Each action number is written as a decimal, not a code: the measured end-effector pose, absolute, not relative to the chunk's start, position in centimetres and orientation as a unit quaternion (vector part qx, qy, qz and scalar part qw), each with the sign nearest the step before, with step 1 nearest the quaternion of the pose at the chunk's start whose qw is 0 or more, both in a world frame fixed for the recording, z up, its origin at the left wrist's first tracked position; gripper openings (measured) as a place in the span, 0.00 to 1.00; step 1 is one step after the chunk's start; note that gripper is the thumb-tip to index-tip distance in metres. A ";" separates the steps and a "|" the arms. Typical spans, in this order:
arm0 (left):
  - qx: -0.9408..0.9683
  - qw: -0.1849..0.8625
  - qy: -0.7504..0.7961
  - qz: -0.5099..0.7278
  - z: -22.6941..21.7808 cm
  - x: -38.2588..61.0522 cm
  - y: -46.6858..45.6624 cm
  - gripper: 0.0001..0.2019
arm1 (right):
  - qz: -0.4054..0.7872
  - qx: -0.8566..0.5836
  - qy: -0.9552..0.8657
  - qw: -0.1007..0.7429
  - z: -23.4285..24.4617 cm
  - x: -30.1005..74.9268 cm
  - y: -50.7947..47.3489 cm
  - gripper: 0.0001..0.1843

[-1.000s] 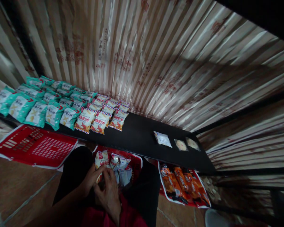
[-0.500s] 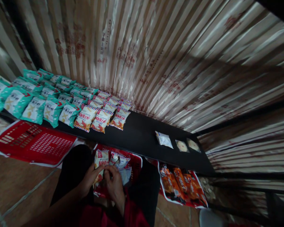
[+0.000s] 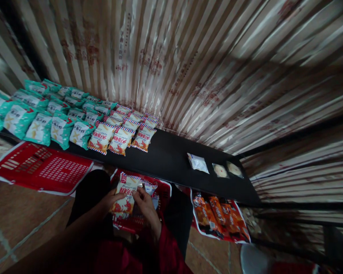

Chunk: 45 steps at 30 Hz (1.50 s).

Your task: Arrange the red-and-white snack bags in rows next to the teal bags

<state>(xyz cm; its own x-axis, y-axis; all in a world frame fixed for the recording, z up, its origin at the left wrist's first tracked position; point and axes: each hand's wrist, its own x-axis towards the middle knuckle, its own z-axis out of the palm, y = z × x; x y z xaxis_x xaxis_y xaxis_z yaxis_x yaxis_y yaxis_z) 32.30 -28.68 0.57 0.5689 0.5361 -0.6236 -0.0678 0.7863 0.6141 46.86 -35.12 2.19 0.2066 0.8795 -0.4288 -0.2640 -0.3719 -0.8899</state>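
Observation:
Both my hands hold one orange-and-white snack packet (image 3: 125,192) lifted above a red basket (image 3: 162,192) between my knees. My left hand (image 3: 110,199) grips the packet's left edge and my right hand (image 3: 144,199) pinches its right edge. More packets lie in the basket under it. On the black shelf (image 3: 168,161) in front lie rows of the same orange-and-white packets (image 3: 120,133) and, to their left, teal packets (image 3: 45,118).
An upside-down red basket (image 3: 42,169) lies on the tiled floor at left. Another red basket with orange packets (image 3: 220,217) stands at right. Three small pale packets (image 3: 214,167) sit on the shelf's right end. A striped curtain hangs behind.
My hands have risen out of the basket with one orange-and-white packet, which now faces me. The view has shifted slightly.

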 end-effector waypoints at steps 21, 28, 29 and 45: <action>0.415 0.805 0.377 0.195 6.6 33.1 -26.2 0.29 | 0.480 -0.603 -0.189 0.609 3.1 47.6 -33.8 0.22; 0.414 0.778 0.401 0.249 5.6 33.3 -26.5 0.30 | 0.472 -0.585 -0.188 0.632 4.5 48.1 -31.9 0.21; 0.412 0.771 0.410 0.258 5.5 33.4 -26.5 0.29 | 0.474 -0.583 -0.186 0.633 4.7 48.1 -31.8 0.21; 0.398 0.756 0.432 0.290 4.4 33.7 -25.4 0.28 | 0.538 -0.575 -0.207 0.580 5.0 48.4 -31.5 0.26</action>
<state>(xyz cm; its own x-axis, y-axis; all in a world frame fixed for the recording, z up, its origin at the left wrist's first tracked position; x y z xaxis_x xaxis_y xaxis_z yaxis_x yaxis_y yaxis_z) 33.71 -25.37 4.44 0.4588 0.7818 -0.4221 -0.0945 0.5153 0.8518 48.36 -31.45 5.05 0.3346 0.8630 -0.3786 -0.3867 -0.2406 -0.8902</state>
